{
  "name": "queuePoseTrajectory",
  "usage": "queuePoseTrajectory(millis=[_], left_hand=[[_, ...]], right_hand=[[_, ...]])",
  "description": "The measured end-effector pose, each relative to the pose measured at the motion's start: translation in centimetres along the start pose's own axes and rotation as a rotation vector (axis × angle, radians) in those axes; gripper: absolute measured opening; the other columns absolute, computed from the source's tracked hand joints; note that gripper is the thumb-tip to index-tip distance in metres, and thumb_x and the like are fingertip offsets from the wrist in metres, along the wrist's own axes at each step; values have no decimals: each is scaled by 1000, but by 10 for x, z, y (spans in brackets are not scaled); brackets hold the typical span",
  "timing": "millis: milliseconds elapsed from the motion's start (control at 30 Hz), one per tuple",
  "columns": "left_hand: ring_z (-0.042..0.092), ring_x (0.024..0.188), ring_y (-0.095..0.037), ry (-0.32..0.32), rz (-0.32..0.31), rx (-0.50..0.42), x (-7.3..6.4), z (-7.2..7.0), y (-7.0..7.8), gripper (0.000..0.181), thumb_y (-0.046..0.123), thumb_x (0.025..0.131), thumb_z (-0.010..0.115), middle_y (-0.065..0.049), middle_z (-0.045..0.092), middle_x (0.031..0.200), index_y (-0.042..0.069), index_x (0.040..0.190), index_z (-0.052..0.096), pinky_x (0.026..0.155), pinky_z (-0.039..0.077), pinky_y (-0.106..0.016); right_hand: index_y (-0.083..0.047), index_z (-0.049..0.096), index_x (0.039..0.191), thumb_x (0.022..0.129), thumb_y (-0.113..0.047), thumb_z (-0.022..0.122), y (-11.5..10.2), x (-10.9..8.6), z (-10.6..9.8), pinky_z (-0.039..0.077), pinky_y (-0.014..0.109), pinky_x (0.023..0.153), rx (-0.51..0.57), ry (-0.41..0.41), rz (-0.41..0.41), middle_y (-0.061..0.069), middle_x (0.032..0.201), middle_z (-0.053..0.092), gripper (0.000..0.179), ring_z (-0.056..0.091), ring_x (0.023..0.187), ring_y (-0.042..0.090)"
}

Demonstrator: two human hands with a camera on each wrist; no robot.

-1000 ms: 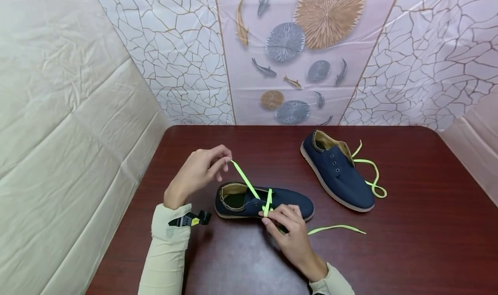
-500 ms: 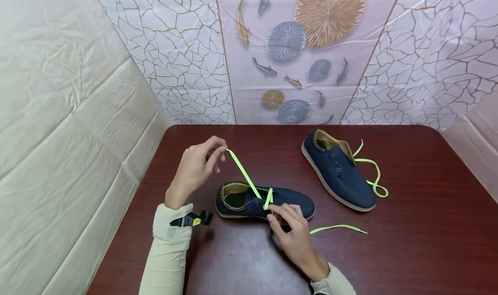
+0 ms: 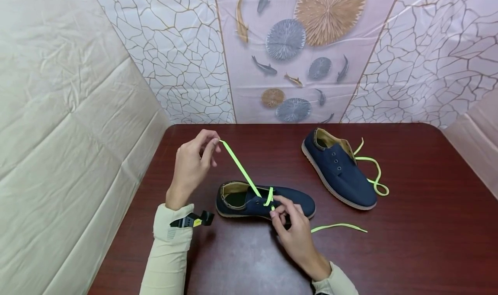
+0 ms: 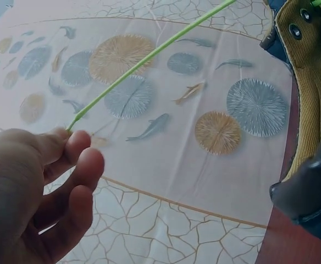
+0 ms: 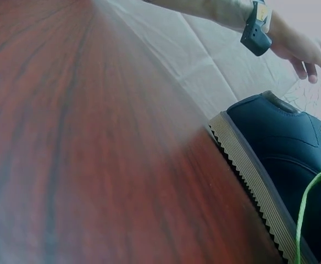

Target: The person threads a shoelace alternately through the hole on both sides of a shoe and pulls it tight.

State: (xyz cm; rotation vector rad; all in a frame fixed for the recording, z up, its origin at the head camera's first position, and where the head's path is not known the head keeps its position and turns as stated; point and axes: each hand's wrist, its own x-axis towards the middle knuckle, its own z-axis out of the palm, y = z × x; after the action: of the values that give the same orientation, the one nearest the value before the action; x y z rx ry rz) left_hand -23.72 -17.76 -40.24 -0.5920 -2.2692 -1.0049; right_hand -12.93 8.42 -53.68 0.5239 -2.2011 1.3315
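A navy shoe [image 3: 292,198] lies on its sole in front of me, toe to the right, with a neon-green shoelace [image 3: 241,167] through its eyelets. My left hand [image 3: 192,165] pinches the lace's tip between thumb and forefinger, up and left of the shoe; the lace runs taut to the eyelets. In the left wrist view this pinch on the lace [image 4: 149,58] shows plainly. My right hand [image 3: 295,230] has curled fingers at the shoe's near side, by a small lace loop [image 3: 269,196]. Its fingertips hold the lace near the eyelets, partly hidden.
A second navy shoe [image 3: 342,174] stands at the back right, its own green lace [image 3: 377,174] trailing beside it. The first lace's free end [image 3: 342,226] lies on the dark red table [image 3: 420,243]. Patterned cloth [image 3: 186,61] hangs behind.
My left hand has moved up and left, drawing out more lace. The loop by the right hand has grown smaller, and the right hand has shifted slightly right.
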Motion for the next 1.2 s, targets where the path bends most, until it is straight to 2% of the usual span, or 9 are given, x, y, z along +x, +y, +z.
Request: queuePoseTrajectory(millis=[200, 333, 467, 633, 767, 867, 1000, 1100, 1200], left_hand=[[62, 50, -8, 71, -18, 4, 1, 1, 1, 9, 16, 107, 64, -4, 73, 81, 8, 111, 68, 54, 50, -28], [63, 49, -14, 44, -42, -80, 2, -1, 2, 7, 12, 107, 64, -5, 71, 80, 6, 110, 68, 52, 51, -24], [62, 50, -18, -22, -40, -213, 3, -1, 5, 7, 7, 106, 63, -7, 70, 82, 4, 111, 66, 49, 50, -23], [63, 53, -19, -116, -14, -342, 1, 0, 11, 8, 7, 108, 59, -5, 68, 83, 3, 115, 61, 45, 48, -28], [64, 54, -20, -133, 0, -379, -1, 1, 16, 8, 6, 109, 56, -8, 68, 83, 4, 116, 59, 45, 49, -30], [63, 53, -23, -108, 20, -397, -1, 3, 22, 7, 5, 109, 57, -9, 68, 80, 3, 115, 60, 46, 48, -30], [62, 52, -17, -108, 47, -400, 1, 7, 34, 6, 7, 108, 59, -4, 67, 76, 4, 113, 62, 48, 51, -31], [60, 53, -12, -163, 58, -396, 1, 11, 43, 6, 8, 107, 62, -2, 66, 75, 7, 112, 65, 50, 52, -31], [60, 54, -11, -235, 61, -393, -2, 16, 51, 6, 8, 106, 65, 0, 66, 74, 11, 110, 67, 51, 52, -29]], right_hand=[[-6, 66, 127, 94, 6, 71, 3, 0, 1, 38, 29, 88, -8, -22, -26, -9, 78, 55, 35, 45, 66, 4], [-5, 66, 126, 95, 5, 71, 1, 0, 0, 38, 30, 87, -3, -19, -14, -9, 78, 56, 34, 47, 67, 5], [-5, 67, 127, 96, 5, 70, -3, 1, -3, 41, 28, 81, 24, -6, 31, -9, 82, 61, 32, 51, 74, 6], [0, 66, 126, 102, 7, 62, -7, 5, -9, 47, 23, 69, 196, 43, 155, 2, 86, 65, 25, 58, 76, 12], [2, 66, 124, 107, 1, 56, -14, 20, -16, 52, 20, 74, 353, 61, 269, 14, 92, 67, 20, 64, 83, 17], [-1, 66, 128, 111, -7, 53, -23, 41, -24, 54, 21, 89, 389, -18, 285, 15, 105, 71, 22, 69, 100, 17], [-7, 67, 131, 113, -15, 52, -43, 80, -37, 53, 26, 101, 374, -174, 237, 12, 121, 73, 25, 68, 118, 20], [-10, 68, 133, 113, -22, 54, -59, 106, -46, 52, 31, 104, 338, -264, 207, 9, 129, 71, 27, 66, 124, 21], [-12, 68, 133, 112, -25, 56, -73, 121, -53, 53, 33, 100, 285, -323, 191, 5, 131, 70, 28, 66, 122, 20]])
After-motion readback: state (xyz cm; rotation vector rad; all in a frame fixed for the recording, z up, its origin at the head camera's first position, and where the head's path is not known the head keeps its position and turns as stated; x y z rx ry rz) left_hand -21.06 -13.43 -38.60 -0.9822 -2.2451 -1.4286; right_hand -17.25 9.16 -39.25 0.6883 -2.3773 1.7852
